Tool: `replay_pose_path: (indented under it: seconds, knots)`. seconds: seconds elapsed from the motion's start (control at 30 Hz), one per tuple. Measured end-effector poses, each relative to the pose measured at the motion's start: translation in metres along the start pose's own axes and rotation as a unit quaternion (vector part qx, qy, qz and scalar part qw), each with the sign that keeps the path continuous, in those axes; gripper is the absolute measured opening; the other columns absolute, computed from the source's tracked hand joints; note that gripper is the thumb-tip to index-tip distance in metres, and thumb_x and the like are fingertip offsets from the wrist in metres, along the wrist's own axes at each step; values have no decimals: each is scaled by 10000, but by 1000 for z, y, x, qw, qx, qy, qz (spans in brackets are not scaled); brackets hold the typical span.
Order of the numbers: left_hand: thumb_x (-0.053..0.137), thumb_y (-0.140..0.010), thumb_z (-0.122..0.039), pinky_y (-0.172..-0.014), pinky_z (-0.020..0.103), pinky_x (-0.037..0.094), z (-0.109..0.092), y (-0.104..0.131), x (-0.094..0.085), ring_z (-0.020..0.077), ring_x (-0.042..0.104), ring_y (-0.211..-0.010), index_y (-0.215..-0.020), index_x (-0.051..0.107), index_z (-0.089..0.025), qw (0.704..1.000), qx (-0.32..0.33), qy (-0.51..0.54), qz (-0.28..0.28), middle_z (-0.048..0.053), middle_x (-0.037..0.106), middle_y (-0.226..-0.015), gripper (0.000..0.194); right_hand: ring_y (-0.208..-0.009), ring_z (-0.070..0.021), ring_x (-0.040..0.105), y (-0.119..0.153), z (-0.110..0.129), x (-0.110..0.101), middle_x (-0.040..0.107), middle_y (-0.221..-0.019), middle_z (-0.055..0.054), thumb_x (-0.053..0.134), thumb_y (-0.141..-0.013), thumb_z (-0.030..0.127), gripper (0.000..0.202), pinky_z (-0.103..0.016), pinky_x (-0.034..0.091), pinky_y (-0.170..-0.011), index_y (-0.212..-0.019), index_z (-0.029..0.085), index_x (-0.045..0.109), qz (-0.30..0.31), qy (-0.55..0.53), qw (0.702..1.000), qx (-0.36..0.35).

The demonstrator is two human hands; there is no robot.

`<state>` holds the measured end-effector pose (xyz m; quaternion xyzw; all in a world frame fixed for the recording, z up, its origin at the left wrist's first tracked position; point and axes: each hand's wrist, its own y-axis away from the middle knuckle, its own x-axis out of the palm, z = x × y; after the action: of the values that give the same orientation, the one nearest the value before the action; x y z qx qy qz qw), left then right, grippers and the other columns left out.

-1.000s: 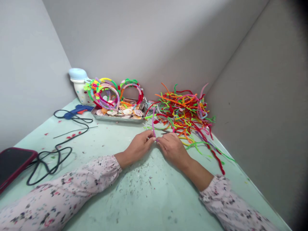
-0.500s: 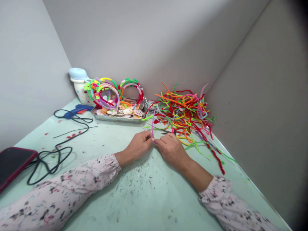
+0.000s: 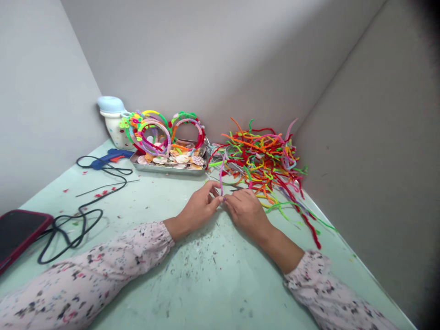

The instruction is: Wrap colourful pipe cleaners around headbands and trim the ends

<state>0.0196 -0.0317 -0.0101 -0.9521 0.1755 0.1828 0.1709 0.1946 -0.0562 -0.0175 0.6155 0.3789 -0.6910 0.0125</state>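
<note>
My left hand (image 3: 199, 206) is pinched close to my right hand at the middle of the table, its thumb and fingers at the lower end of a purple pipe cleaner (image 3: 222, 176) that stands upright. My right hand (image 3: 249, 213) is closed over a thin headband (image 3: 248, 173), of which green and pink wrapped parts show above the knuckles. The fingers hide most of the band and the spot where the purple pipe cleaner meets it. Dark scissors (image 3: 236, 188) lie partly covered just behind my right hand.
A tangled heap of pipe cleaners (image 3: 261, 151) lies back right. A metal tray (image 3: 165, 169) holds shells and several wrapped headbands (image 3: 154, 133). Left are a white cup with a blue lid (image 3: 113, 121), a blue glue gun (image 3: 106, 159), its black cord (image 3: 82, 211) and a phone (image 3: 20, 233).
The purple pipe cleaner has shifted slightly right and up. The left fingers have loosened and lifted a little, and the headband has turned slightly within my right hand.
</note>
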Motion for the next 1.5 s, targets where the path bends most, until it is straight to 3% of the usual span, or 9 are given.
replay_pose_path:
  seconds: [0.13,0.33,0.57,0.77,1.17,1.5]
  knots:
    - [501,-826,-216,-535,208,378,1,0,1,67,480,-544,-1180,451,-222,999,22,14,-22,4,569,-897,357,-732,-180,477,1,-1,1,557,-726,-44,393,-944,232,244,-325,332,-779,-884,172,621,-13,-16,1000,16]
    - [532,-820,-198,-605,218,385,3,-1,0,103,471,-650,-979,591,-206,992,78,-53,-79,0,512,-782,170,-728,-180,483,0,-1,1,567,-728,-46,398,-944,240,247,-326,343,-776,-893,169,629,-18,-26,999,25]
    - [586,-817,-189,-625,222,390,3,-1,-1,106,477,-672,-929,665,-210,986,120,-83,-86,-1,482,-750,138,-742,-183,485,0,-1,1,569,-739,-48,389,-948,238,254,-332,349,-779,-916,166,631,-21,-34,999,26]
    - [598,-825,-201,-644,218,410,7,-3,0,112,516,-723,-905,707,-205,983,143,-71,-91,21,564,-778,135,-738,-182,479,0,0,-1,554,-736,-48,377,-949,240,270,-332,350,-778,-906,168,634,-17,-47,998,27]
    - [639,-802,-224,-632,210,428,11,-4,-1,105,535,-711,-890,722,-213,977,174,-53,-109,15,590,-754,122,-712,-166,472,1,-1,2,538,-709,-35,407,-940,230,247,-322,360,-771,-837,154,618,-42,-53,998,10]
    - [644,-799,-241,-609,204,411,11,-4,-1,94,516,-678,-898,727,-223,980,159,-56,-105,8,568,-745,130,-721,-171,465,1,-3,1,534,-699,-37,414,-938,231,240,-324,362,-761,-829,156,615,-47,-42,998,-6]
